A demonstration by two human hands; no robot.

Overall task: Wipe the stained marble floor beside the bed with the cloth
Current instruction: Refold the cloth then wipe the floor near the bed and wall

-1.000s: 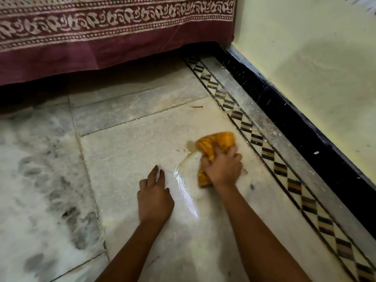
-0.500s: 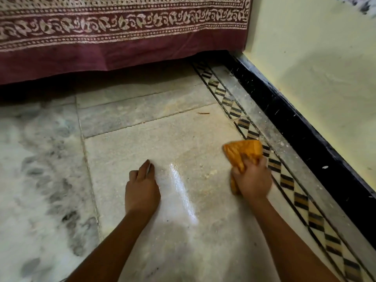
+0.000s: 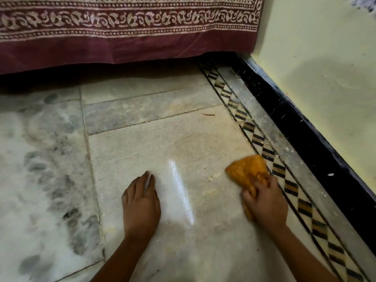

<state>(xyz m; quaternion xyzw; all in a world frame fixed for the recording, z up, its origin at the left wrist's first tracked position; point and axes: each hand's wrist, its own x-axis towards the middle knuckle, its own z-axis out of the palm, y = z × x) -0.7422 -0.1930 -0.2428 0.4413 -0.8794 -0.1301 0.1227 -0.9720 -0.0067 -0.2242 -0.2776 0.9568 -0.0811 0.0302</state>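
Note:
An orange cloth [image 3: 247, 170] lies bunched on the pale marble floor [image 3: 183, 139], close to the patterned border strip. My right hand [image 3: 264, 202] grips its near end and presses it down on the floor. My left hand [image 3: 141, 204] rests flat on the marble to the left, fingers straight, holding nothing. Between the two hands a wet, shiny streak [image 3: 181, 192] catches the light. Small yellowish crumbs [image 3: 212, 177] lie on the floor just left of the cloth.
A maroon bedcover with a white printed border [image 3: 126, 27] hangs at the top, with dark space beneath it. A diamond-pattern inlay strip [image 3: 264, 151] and a black skirting [image 3: 305, 129] run along the yellow wall [image 3: 325, 58] on the right. Grey-mottled marble [image 3: 40, 169] lies to the left.
My right hand has slid the cloth rightwards from the middle of the slab to the patterned border. The yellowish stain is gone. My left hand stays planted.

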